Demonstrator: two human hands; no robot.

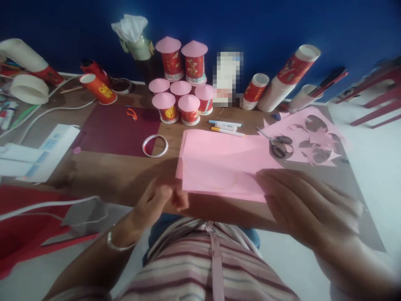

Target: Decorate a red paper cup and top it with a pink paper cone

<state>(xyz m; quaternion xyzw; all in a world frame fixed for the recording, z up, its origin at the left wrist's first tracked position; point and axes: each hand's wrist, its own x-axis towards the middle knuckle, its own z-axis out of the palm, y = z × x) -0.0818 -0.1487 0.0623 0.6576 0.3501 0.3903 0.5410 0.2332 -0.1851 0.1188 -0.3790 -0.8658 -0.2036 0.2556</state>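
**Pink paper [219, 161] on the table [103, 179]**

From afar, I see my left hand [159, 198] curled beside the paper's near left corner; I can't tell if it holds anything. My right hand [308, 205], blurred, overlaps the right edge, grip unclear.

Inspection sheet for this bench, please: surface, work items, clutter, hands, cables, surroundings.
Surface: brown wooden table, partly covered by a flat maroon sheet.
Work items: flat pink paper sheets; beyond them, red cylindrical paper cups with pink conical tops.
Clutter: pink cut-out paper scraps, black-handled metal scissors.
Hands: left hand by the pink paper's near left corner, right hand over its near right; both blurred, contact unclear.
Cables: curved white cables, left side.
Surroundings: dark-blue wall, pale floor.
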